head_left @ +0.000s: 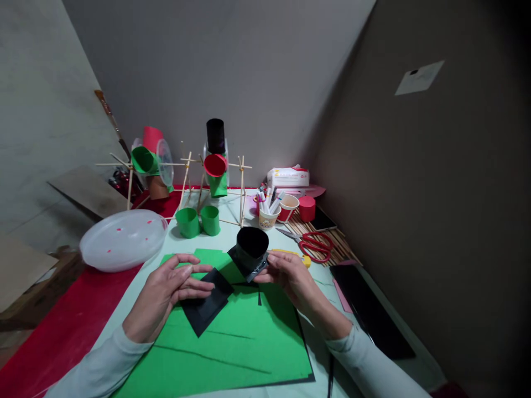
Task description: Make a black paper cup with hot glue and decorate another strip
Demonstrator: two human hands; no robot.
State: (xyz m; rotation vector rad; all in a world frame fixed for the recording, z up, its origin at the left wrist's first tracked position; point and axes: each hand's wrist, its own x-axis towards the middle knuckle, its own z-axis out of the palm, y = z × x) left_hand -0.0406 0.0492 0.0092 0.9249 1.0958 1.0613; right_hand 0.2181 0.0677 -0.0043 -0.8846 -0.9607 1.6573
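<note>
My left hand (168, 287) lies with fingers stretched out flat on a black paper rectangle (206, 307) that rests on a green sheet (240, 342). My right hand (288, 273) pinches the bottom flap of a black paper cylinder (251, 246), holding it just above the green sheet. The cylinder's open top faces me. A yellow-handled knife (290, 255) lies right behind the right hand's fingers.
Two green paper cups (198, 221) stand by a skewer frame (215, 166) carrying red, green and black paper tubes. A clear plastic dish (122, 239) sits at left. Red scissors (315, 244), a cup of markers (268, 213), red cups and a tissue box (288, 177) lie at right, near the wall.
</note>
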